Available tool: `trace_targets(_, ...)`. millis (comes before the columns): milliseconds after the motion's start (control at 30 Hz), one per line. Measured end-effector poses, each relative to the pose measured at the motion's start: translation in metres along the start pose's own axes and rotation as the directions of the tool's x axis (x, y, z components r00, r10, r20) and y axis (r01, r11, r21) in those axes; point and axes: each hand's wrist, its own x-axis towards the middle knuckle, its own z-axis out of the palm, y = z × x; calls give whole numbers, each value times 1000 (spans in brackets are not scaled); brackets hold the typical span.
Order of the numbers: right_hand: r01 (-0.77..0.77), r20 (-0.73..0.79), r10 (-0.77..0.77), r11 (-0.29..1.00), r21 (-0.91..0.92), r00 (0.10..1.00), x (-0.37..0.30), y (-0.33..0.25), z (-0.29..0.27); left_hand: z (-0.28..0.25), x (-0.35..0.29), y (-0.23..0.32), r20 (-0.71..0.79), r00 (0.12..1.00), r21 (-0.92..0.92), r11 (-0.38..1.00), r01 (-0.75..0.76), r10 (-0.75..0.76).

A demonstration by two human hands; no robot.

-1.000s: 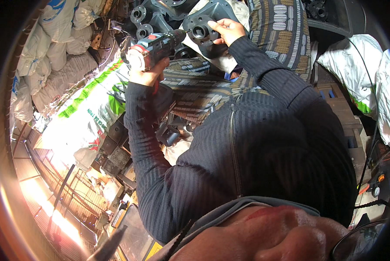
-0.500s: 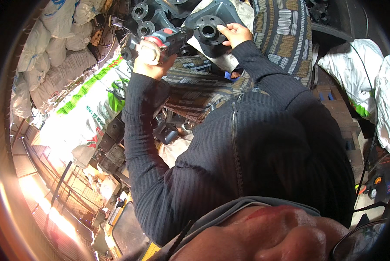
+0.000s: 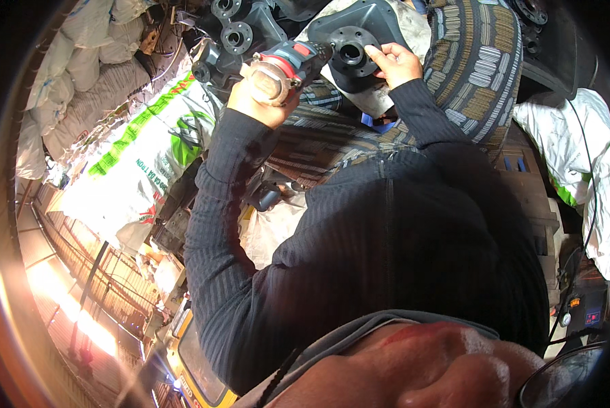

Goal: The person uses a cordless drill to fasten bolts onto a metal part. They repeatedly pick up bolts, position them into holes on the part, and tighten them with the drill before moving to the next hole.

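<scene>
Large black rubber tyre with worn, dust-caked tread blocks (image 3: 478, 75), upper right, standing just behind the work. White woven plastic sack with green print (image 3: 138, 153), left of centre, lying below the tool. Stack of grey-white filled sacks (image 3: 87, 64), upper left. Crumpled silver-white plastic sheeting (image 3: 567, 136), right edge. Dark grey cast metal hub flange with a round centre bore and small bolt holes (image 3: 352, 44), top centre, held up in front of the tyre and over a pale cloth. Black metal bracket castings with round bosses (image 3: 240, 27), top left of the flange, close beside the tool. Red and black cordless power driver (image 3: 284, 64), nose pointed right, reaching the flange's left edge. Left hand (image 3: 257, 98), fingers wrapped tight round the driver's grip. Right hand (image 3: 393, 64), fingers pinching the flange's right rim, thumb on its face. Small blue item (image 3: 376, 122) below the flange, kind not discernible.
</scene>
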Motion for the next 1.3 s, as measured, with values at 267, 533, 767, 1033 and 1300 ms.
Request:
trace_targets(267,15,-28,-18,995,-94,999,8,1,-1,-3,4,15,15,1000,106,994,15,-16)
trace_targets(533,140,-38,-150,971,-192,988,11,2,-5,2,-37,44,-241,964,-323,946,26,-109)
trace_targets(767,-337,473,24,735,589,880,-22,-11,-38,6,-102,80,-251,965,-485,872,-65,-68)
trace_targets(1033,-356,627,-79,765,536,775,-38,-18,-35,23,-108,95,-337,942,-471,867,-163,-6)
trace_targets(1300,-353,625,-123,734,580,771,-33,-14,-32,25,-105,91,-361,932,-397,899,-185,32)
